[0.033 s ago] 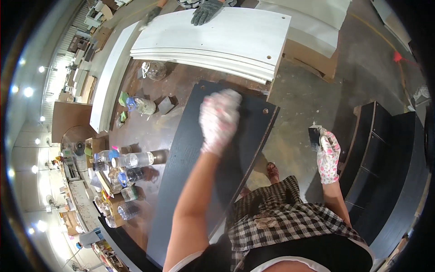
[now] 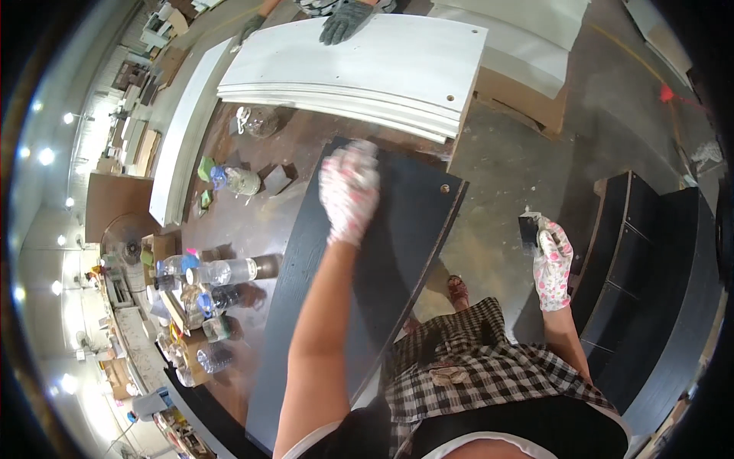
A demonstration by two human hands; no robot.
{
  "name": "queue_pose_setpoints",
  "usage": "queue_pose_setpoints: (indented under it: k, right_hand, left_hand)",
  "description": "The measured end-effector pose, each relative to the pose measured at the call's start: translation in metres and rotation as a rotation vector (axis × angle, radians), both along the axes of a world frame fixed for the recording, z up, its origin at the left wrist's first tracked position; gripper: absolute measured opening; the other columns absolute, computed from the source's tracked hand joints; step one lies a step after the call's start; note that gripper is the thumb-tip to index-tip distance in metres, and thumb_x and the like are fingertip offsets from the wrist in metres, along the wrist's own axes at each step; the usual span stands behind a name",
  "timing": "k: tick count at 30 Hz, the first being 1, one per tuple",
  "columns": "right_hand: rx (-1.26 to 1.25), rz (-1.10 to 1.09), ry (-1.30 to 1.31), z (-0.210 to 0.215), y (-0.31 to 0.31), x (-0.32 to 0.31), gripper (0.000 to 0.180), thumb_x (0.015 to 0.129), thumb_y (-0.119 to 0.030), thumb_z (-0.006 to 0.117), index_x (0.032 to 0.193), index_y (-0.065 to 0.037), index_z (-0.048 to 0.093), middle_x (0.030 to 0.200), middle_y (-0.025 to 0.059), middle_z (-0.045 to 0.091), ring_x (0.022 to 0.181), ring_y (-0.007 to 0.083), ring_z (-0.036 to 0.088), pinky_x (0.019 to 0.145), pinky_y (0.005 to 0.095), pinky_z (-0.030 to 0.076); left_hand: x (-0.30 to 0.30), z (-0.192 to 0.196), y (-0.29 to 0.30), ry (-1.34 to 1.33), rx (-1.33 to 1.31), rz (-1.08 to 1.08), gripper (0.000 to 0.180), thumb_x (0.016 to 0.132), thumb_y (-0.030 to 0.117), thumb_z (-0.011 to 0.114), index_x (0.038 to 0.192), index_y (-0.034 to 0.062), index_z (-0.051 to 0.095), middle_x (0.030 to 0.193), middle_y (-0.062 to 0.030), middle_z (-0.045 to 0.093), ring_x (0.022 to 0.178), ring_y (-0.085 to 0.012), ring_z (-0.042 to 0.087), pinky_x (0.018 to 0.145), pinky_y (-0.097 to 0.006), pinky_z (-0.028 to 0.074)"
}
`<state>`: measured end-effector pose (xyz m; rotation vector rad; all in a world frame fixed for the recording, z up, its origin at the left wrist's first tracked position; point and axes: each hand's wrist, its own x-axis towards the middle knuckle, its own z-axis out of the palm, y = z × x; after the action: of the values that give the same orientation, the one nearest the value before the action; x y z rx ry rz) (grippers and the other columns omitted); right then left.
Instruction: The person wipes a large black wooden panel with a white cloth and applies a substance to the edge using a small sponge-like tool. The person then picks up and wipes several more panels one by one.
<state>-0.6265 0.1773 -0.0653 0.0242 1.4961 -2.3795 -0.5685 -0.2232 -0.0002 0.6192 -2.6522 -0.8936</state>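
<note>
A long dark panel with a hole near its far right corner lies at a slant before me. My left hand, in a white glove with pink spots, is on the panel's far part. Its fingers look curled but are blurred, and anything under them is hidden. Off the panel's right side, my right hand, gloved alike, pinches a small flat dark scraper with pale smears.
Across the table a grey-gloved person's hand rests on stacked white panels. Several plastic bottles and a jar stand at left. A dark shelf-like unit is at right, above the floor.
My left hand has shifted slightly left over the dark panel. The right hand keeps its hold and place. The other person's left-side glove has moved a little.
</note>
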Motion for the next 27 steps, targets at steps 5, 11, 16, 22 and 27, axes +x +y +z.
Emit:
queue_pose_setpoints:
  k: [5,11,16,22,27]
  right_hand:
    - [0.050,-0.019,0.040,-0.002,0.006,0.006,0.023,0.099,-0.006,0.058,0.120,0.000,0.066,0.120,0.0109,0.070,0.110,0.0193,0.066,0.100,0.0340,0.051]
    - [0.086,0.053,0.068,0.047,-0.034,0.005,0.021,0.098,-0.001,0.059,0.117,0.000,0.067,0.118,0.0087,0.070,0.106,0.0151,0.066,0.097,0.0294,0.051]
    - [-0.067,0.133,0.079,0.025,-0.050,-0.001,0.022,0.096,0.003,0.057,0.115,0.001,0.068,0.119,0.0113,0.070,0.109,0.0197,0.067,0.101,0.0336,0.051]
    - [0.054,0.318,0.064,0.042,-0.098,0.013,0.025,0.098,0.000,0.058,0.121,0.002,0.066,0.125,0.0122,0.068,0.115,0.0181,0.064,0.105,0.0315,0.049]
    - [0.008,0.557,0.137,0.052,-0.142,0.020,0.026,0.099,-0.003,0.058,0.124,-0.001,0.066,0.125,0.0090,0.068,0.114,0.0156,0.064,0.101,0.0302,0.051]
  left_hand:
    - [-0.041,-0.002,0.060,0.013,-0.421,-0.110,0.031,0.082,0.022,0.061,0.110,0.0149,0.072,0.116,-0.0106,0.068,0.108,-0.0336,0.061,0.097,-0.044,0.049]
    - [-0.032,-0.027,0.078,0.146,-0.572,-0.210,0.043,0.083,0.029,0.063,0.124,0.0170,0.068,0.130,-0.0112,0.063,0.125,-0.0348,0.055,0.109,-0.047,0.041]
    - [0.010,-0.006,0.114,0.161,-0.386,-0.209,0.049,0.080,0.026,0.071,0.127,0.0138,0.066,0.129,-0.0144,0.063,0.127,-0.0370,0.054,0.111,-0.047,0.041]
    - [0.232,0.004,0.049,0.016,-0.393,0.359,0.036,0.079,0.013,0.062,0.114,0.0096,0.072,0.119,-0.0136,0.068,0.111,-0.0357,0.061,0.099,-0.045,0.048]
    - [0.513,0.005,0.064,-0.380,-0.583,1.024,0.034,0.082,0.013,0.053,0.109,0.0048,0.072,0.109,-0.0167,0.072,0.102,-0.0343,0.067,0.093,-0.042,0.052]
